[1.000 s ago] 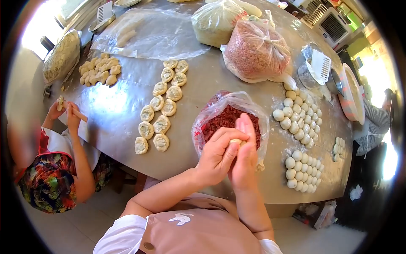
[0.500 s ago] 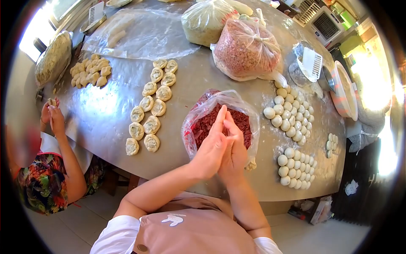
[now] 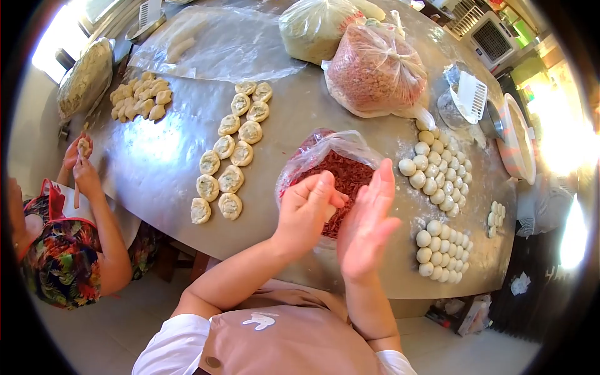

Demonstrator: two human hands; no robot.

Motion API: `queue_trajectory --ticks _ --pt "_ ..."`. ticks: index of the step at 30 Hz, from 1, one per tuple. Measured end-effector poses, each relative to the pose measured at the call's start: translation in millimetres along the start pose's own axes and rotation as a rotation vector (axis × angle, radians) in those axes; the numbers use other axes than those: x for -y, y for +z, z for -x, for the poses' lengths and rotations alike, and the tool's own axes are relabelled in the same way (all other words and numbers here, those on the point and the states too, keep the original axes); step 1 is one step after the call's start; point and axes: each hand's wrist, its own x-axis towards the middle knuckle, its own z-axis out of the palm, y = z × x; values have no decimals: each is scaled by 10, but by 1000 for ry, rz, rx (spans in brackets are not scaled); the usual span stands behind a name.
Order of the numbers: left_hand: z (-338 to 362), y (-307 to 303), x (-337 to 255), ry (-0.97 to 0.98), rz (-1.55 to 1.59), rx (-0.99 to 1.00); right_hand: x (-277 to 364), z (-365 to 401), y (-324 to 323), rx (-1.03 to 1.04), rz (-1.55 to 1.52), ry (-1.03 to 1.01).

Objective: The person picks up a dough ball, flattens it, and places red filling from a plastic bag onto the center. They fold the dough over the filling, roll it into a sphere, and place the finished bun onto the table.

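Over an opened plastic bag of dark red, shredded-looking filling [image 3: 345, 181], my left hand [image 3: 299, 215] is closed with its fingers curled. A pale bit of what looks like dough [image 3: 330, 213] shows at its fingers, mostly hidden. Beside it, apart from it, my right hand [image 3: 367, 222] is open, its palm turned inward and fingers stretched upward. To the left of the bag run two rows of filled, round dough pieces [image 3: 231, 179]. On the right lie smooth white dough balls [image 3: 440, 165] in one group and more dough balls [image 3: 442, 250] nearer the table edge.
Large tied bags of pink filling [image 3: 375, 72] and pale green filling [image 3: 319, 31] stand at the back. A clear plastic sheet [image 3: 219, 47] covers dough at the far left. Another person [image 3: 75, 244] handles dough at the left, near small dough lumps [image 3: 140, 98]. A basin [image 3: 517, 137] stands right.
My palms, pressed together before, have parted. The left hand has curled its fingers and the right has opened to the right. The view has shifted slightly.
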Motion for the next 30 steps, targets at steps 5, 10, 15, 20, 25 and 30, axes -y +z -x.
queue_trajectory --ticks 5,10,15,20,25,30 --pt "-84 -148 93 180 153 81 -190 207 72 173 140 60" --pt "-19 -146 -120 106 330 280 -67 177 -13 125 117 240" --pt "-38 -324 -25 124 -27 376 -150 211 6 233 67 186" --pt "-26 -209 22 155 206 274 -30 118 94 134 378 110" --pt "81 -287 -141 -23 30 471 -115 139 -187 367 -114 612" --pt "0 -294 -40 64 95 335 -122 216 60 173 204 195"
